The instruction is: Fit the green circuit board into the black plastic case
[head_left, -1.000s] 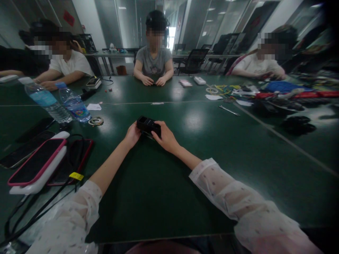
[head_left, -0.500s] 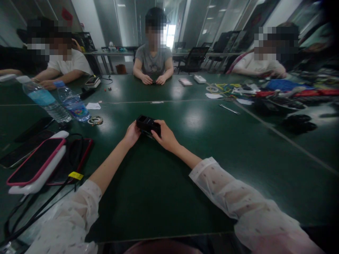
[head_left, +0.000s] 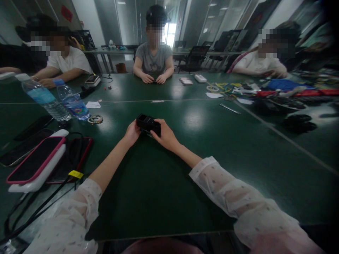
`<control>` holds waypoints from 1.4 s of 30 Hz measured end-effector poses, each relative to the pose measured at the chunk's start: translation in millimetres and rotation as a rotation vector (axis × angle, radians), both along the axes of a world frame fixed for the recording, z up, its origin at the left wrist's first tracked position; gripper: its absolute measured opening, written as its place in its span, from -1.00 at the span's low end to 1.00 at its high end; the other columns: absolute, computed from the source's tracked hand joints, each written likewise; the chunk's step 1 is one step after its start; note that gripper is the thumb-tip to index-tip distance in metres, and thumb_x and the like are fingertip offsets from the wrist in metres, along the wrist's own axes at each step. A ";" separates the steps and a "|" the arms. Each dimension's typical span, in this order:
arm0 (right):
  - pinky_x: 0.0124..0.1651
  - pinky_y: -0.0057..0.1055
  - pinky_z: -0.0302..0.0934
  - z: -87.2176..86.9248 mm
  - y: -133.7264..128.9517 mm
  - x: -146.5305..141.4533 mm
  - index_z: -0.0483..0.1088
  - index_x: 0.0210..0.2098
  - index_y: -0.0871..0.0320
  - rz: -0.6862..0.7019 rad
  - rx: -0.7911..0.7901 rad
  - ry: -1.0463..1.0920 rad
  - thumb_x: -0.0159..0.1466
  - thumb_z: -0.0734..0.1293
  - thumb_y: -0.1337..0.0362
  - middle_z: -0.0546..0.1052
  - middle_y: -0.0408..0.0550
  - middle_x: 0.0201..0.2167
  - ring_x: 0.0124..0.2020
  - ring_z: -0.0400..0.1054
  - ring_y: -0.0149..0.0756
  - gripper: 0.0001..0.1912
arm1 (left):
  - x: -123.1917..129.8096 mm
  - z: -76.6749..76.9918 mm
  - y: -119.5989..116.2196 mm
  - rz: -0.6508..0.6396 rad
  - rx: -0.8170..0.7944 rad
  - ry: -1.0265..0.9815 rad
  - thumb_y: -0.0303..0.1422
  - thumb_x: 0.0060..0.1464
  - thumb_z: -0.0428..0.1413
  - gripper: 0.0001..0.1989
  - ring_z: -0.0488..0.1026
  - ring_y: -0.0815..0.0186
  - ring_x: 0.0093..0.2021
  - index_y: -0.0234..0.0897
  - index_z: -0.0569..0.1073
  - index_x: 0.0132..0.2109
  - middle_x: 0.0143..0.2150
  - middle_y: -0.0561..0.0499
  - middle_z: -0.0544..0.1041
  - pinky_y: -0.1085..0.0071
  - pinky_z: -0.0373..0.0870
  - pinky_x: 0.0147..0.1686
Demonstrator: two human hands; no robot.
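Observation:
A small black box-shaped device [head_left: 148, 124] with a dark square window at its left end is held between my two hands, low over the green table [head_left: 164, 176]. My left hand [head_left: 132, 133] grips its left end, the fingers partly hidden behind it. Around the right end closes my right hand [head_left: 166, 134], thumb along the near side and fingers over the top. The exact kind of device is too dark to make out.
To the left lie a pink-rimmed phone [head_left: 38, 159] on a white power bank, black cables, two water bottles [head_left: 72, 100] and a small coil of wire [head_left: 95, 119]. A wrench [head_left: 230, 108] and heaped cables [head_left: 238, 88] lie at right. Three people sit around the table.
My hands and the black device stay almost in place. The whole view has shifted very slightly.

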State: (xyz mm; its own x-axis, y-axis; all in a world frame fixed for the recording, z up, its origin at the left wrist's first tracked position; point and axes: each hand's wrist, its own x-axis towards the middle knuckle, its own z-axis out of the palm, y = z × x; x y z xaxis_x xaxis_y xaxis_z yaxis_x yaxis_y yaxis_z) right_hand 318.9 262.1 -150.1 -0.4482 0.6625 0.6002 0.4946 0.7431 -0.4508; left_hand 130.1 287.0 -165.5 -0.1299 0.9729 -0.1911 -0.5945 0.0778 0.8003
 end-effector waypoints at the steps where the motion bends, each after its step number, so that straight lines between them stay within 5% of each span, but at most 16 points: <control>1: 0.00 -0.04 0.32 -0.2 0.1 -0.1 0.02 0.15 0.08 0.000 0.001 0.001 0.30 0.23 0.15 0.32 0.13 0.02 -0.02 0.34 -0.05 -0.52 | -0.1 -0.5 0.2 -0.003 0.002 0.003 -0.29 0.07 0.12 -0.87 0.35 0.35 -0.37 -0.26 0.43 -0.30 -0.42 0.03 0.44 0.39 0.22 -0.29; 42: 0.05 -0.03 0.28 -3.2 1.5 -1.3 0.03 0.16 0.09 0.001 0.001 0.025 0.30 0.23 0.14 0.31 0.14 0.04 0.03 0.32 -0.04 -0.51 | -1.7 -3.4 2.3 -0.016 0.015 -0.001 -0.25 0.08 0.12 -0.84 0.36 0.33 -0.34 -0.26 0.43 -0.28 -0.40 0.02 0.45 0.38 0.22 -0.27</control>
